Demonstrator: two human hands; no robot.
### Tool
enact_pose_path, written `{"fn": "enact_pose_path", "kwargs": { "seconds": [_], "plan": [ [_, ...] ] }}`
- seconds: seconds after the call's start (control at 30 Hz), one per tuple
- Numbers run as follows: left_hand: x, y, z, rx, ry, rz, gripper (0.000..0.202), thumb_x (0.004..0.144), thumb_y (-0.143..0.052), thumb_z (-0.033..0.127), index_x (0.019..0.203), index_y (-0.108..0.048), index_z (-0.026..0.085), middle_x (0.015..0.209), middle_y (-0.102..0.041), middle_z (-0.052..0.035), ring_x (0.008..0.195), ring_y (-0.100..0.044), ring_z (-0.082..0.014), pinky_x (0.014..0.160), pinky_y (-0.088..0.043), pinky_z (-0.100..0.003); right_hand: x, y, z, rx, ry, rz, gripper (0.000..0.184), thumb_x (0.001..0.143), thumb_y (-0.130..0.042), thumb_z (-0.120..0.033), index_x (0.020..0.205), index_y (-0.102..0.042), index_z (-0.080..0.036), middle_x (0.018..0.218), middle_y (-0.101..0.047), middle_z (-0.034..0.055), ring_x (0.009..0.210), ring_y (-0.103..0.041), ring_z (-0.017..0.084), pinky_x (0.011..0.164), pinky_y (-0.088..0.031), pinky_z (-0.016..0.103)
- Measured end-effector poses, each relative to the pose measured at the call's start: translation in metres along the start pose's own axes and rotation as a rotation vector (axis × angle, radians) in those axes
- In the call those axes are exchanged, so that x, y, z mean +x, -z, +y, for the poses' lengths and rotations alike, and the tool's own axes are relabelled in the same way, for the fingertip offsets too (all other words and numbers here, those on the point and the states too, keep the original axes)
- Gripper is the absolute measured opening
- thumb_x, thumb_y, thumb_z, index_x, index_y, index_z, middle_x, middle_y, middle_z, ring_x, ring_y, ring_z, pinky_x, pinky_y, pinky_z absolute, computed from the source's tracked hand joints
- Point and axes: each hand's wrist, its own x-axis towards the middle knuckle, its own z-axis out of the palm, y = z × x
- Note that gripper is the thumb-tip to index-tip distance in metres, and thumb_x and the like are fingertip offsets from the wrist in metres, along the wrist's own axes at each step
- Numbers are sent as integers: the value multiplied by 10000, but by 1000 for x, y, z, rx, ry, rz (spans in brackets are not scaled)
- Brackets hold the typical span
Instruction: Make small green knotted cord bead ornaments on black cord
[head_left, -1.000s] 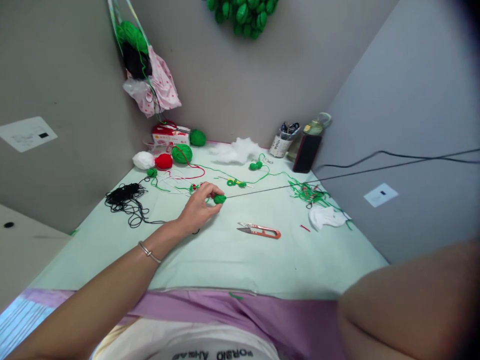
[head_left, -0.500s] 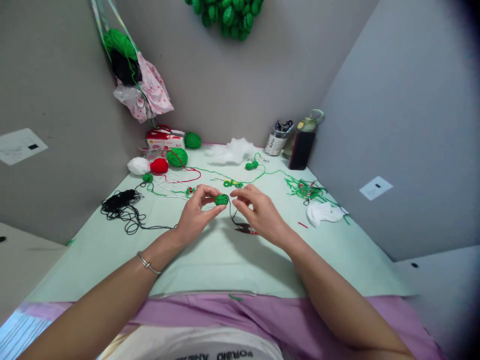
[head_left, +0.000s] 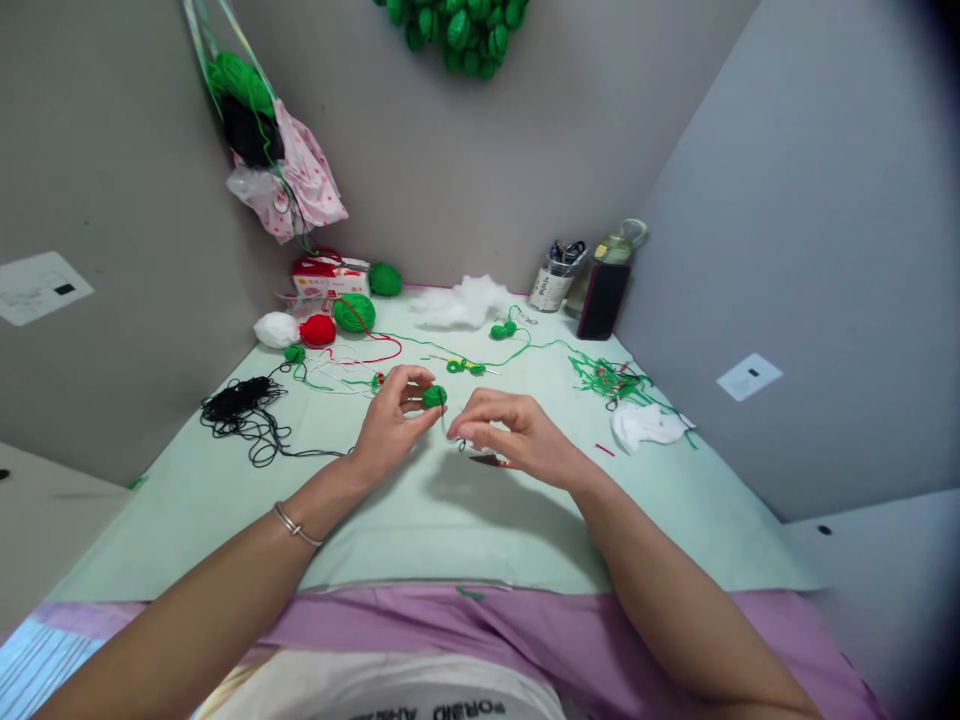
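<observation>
My left hand (head_left: 391, 420) pinches a small green crocheted ball (head_left: 434, 397) between thumb and fingers. A strand of black yarn (head_left: 442, 412) hangs down from that ball toward my right hand (head_left: 504, 432). The right fingers are closed on the yarn, just right of the ball, and a small black loop dangles below them. Under the right hand lie thread snips (head_left: 491, 461) with dark blades, their red handle partly covered. Behind the hands are small green crocheted rings (head_left: 457, 367) beside a crochet hook with a yellow part.
At left lies a tangle of black yarn (head_left: 244, 405). Farther back are a red yarn ball (head_left: 318, 331), a green yarn ball (head_left: 354, 313) and white stuffing (head_left: 469, 302). Green scraps (head_left: 611, 378) and a white cloth-like piece (head_left: 646, 427) lie right, near a phone (head_left: 604, 302).
My right hand has moved down and slightly left, its fingers closing on the black yarn. The green ball has shifted and turned slightly left in my left hand.
</observation>
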Motion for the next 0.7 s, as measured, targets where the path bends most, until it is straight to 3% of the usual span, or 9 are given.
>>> {"fn": "enact_pose_path", "kwargs": {
  "seconds": [0.07,0.23,0.3,0.53,0.7],
  "plan": [
    [1,0,-2,29,-44,24,300,777,-713,265,1006,-525,221,1055,-525,-35,957,-601,-172,818,-547,-320,-1,1,-3,28,0,-58,230,908,-612,-351,819,-746,-187,743,-579,12,695,-537,119,651,-432,256],
    [-1,-1,-2,109,-173,19,282,798,-699,230,1030,-538,224,1038,-500,-34,961,-577,-168,868,-540,-339,6,-6,14,-100,-52,253,142,859,-659,-284,773,-713,-184,734,-580,8,688,-521,127,650,-407,273],
    [-3,-1,-2,188,-242,1,273,811,-682,205,1044,-543,225,1022,-506,-38,949,-565,-171,857,-532,-337,9,-12,21,-137,-55,306,87,835,-680,-265,809,-711,-188,764,-583,9,694,-517,127,650,-406,274],
    [-6,-1,2,408,-374,-17,265,830,-615,129,1070,-546,218,999,-507,-56,950,-532,-193,807,-502,-329,11,-29,21,-116,-88,327,62,818,-646,-235,781,-653,-186,785,-562,-3,694,-524,117,656,-413,261],
    [-5,-1,2,296,-304,-56,227,844,-636,186,1061,-577,218,1028,-492,-61,1002,-535,-195,853,-521,-342,14,-26,20,-32,-120,302,62,785,-600,-199,728,-601,-175,745,-545,-13,674,-502,113,642,-401,250]
  ]
}}
